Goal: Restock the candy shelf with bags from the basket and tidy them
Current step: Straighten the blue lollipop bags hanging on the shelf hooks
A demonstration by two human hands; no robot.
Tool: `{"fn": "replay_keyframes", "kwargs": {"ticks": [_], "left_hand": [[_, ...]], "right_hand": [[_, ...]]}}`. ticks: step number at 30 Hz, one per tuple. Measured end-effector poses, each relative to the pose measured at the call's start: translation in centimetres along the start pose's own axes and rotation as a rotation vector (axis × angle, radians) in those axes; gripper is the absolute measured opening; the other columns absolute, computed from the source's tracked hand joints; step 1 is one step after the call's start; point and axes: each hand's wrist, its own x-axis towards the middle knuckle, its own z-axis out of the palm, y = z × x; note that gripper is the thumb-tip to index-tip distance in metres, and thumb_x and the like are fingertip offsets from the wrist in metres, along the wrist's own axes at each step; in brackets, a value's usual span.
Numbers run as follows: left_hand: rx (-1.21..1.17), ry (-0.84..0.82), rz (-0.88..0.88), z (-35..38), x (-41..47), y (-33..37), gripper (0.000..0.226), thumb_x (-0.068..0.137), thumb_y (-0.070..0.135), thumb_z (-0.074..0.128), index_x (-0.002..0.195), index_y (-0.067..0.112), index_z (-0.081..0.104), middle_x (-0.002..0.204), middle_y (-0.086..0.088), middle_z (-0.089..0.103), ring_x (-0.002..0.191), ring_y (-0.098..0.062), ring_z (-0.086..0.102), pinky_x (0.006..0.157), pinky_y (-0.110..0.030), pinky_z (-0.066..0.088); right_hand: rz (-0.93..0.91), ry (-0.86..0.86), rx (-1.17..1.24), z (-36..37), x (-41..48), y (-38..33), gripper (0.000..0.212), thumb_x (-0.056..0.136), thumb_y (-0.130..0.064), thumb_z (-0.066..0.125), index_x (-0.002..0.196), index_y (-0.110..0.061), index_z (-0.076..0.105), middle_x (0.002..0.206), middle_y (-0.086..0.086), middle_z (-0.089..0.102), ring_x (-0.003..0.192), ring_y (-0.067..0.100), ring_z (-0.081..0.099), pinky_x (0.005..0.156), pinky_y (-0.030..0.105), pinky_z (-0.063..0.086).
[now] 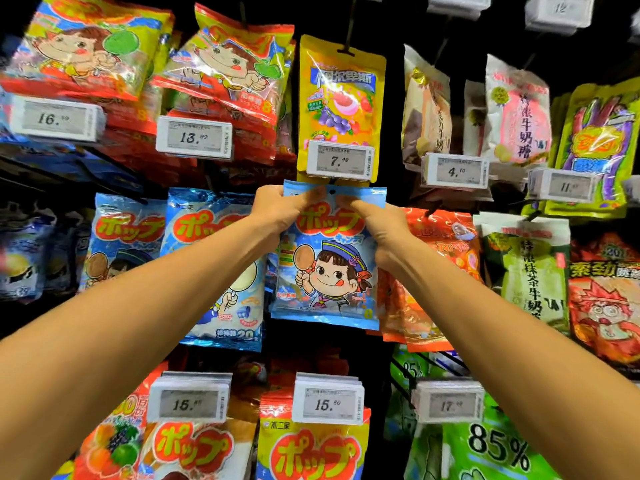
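A blue candy bag [329,271] with a cartoon sailor child hangs in the middle of the rack, under the 7.49 price tag [341,161]. My left hand [280,209] grips its top left corner, thumb on the front. My right hand [375,226] pinches the top edge just right of the bag's hang hole [332,192]. The peg behind the hole is hidden. Matching blue bags [207,258] hang to the left. The basket is out of view.
Pegs of candy bags fill the rack: red and yellow bags [221,74] above left, a yellow bag [341,95] above, orange bags [440,271] right, green bags [526,271] further right. Price tags [327,398] jut out below on peg ends.
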Motion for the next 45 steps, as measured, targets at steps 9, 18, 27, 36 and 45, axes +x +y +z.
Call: {"fn": "replay_keyframes", "kwargs": {"ticks": [9,18,27,36,45], "left_hand": [[-0.019,0.069,-0.009,0.6,-0.4,0.3,0.019,0.072,0.024,0.085,0.069,0.013,0.07,0.065,0.001,0.071,0.052,-0.009,0.067,0.047,-0.021,0.054],[0.338,0.234,0.118,1.0,-0.7,-1.1,0.024,0.075,0.02,0.083,0.086,0.006,0.067,0.082,-0.005,0.063,0.078,-0.016,0.056,0.064,-0.029,0.044],[1.193,0.224,0.522,1.0,-6.4,-5.1,0.036,0.086,0.026,0.066,0.116,0.013,0.052,0.16,-0.001,0.01,0.146,-0.029,0.009,0.11,-0.038,0.031],[1.12,0.072,0.531,-2.2,-8.0,-6.3,0.037,0.092,0.035,0.058,0.126,0.019,0.06,0.126,-0.002,0.057,0.119,-0.026,0.044,0.099,-0.036,0.03],[0.392,-0.086,0.328,-7.4,-18.9,-6.4,0.011,0.09,0.008,0.061,0.097,0.01,0.069,0.096,0.006,0.064,0.093,-0.014,0.061,0.083,-0.024,0.045]], "right_hand": [[0.054,0.0,0.061,0.2,0.3,-0.2,0.019,0.076,-0.013,0.082,0.09,-0.007,0.07,0.081,0.012,0.072,0.059,0.02,0.068,0.055,0.028,0.058],[0.018,0.226,-0.151,2.1,1.3,2.2,0.028,0.077,-0.017,0.082,0.091,-0.002,0.063,0.086,0.014,0.063,0.075,0.022,0.056,0.067,0.041,0.054],[-0.081,0.36,-0.328,3.0,1.8,4.5,0.023,0.077,-0.03,0.078,0.069,-0.017,0.06,0.078,0.003,0.064,0.071,0.019,0.052,0.071,0.039,0.05],[-0.169,0.256,-0.482,1.4,-1.1,5.2,0.04,0.085,-0.008,0.064,0.123,-0.002,0.05,0.12,0.015,0.061,0.107,0.029,0.058,0.087,0.034,0.046],[-0.341,0.221,-0.58,-1.1,-16.8,8.2,0.043,0.091,-0.016,0.059,0.132,-0.009,0.046,0.132,0.008,0.052,0.116,0.013,0.052,0.093,0.013,0.038]]}}
